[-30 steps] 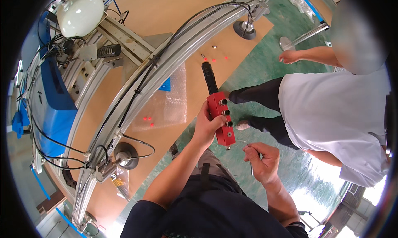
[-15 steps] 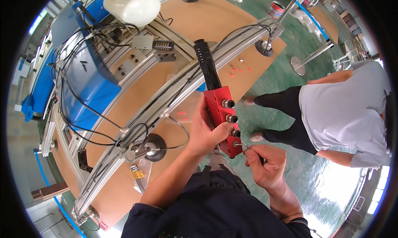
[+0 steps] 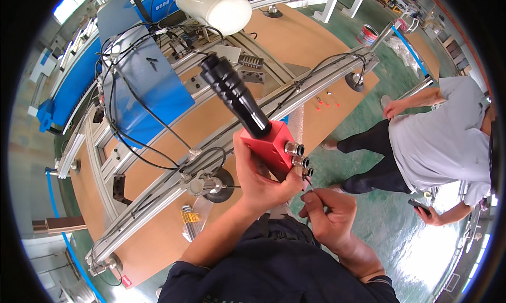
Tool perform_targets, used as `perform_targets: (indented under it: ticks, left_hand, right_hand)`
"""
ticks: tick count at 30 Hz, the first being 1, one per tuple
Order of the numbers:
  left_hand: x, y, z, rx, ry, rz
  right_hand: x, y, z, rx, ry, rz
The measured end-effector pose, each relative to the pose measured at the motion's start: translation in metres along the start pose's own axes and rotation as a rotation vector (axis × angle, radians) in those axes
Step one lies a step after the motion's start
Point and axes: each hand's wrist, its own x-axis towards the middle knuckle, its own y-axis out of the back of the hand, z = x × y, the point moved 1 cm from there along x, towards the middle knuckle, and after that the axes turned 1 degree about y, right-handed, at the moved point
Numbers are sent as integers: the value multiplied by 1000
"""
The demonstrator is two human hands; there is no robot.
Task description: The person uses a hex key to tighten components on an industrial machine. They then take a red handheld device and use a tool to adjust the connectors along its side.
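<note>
My left hand [image 3: 252, 177] is wrapped round a red rectangular block [image 3: 273, 142] with a ribbed black cylindrical handle [image 3: 236, 92] rising from its far end. Three metal push-in air fittings [image 3: 299, 160] stick out of the block's right side, and my left thumb lies against the lower ones. Close by on the right, my right hand [image 3: 333, 213] pinches a thin bent metal hex key [image 3: 309, 184]. Its tip meets the near end of the block, but the exact contact point is hidden behind my thumb and the fittings.
An aluminium frame [image 3: 153, 197] with suction cups [image 3: 220, 187], loose cables, a blue housing [image 3: 153, 92] and a white tank [image 3: 216, 10] lies over a brown board [image 3: 284, 31]. Small red-tipped parts [image 3: 320, 100] rest there. At right stands another person [image 3: 432, 145] holding a phone [image 3: 419, 206].
The block has tipped, its black handle swinging left and up toward me. My right hand stays at its near end with the hex key. The other person's phone has come into view.
</note>
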Motion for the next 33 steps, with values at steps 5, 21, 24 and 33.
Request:
perform_targets:
  ticks: [5,21,24,33]
  left_hand:
    - [1,21,6,92,-109,-1]
    - [6,46,6,407,-484,54]
    - [3,45,4,393,-399,159]
    - [16,49,45,951,-491,-181]
  right_hand:
    - [-1,-15,-6,221,-172,-52]
    - [1,-30,-8,613,-408,-55]
    - [10,-27,-12,463,-373,-113]
    - [8,-37,-3,659,-525,-30]
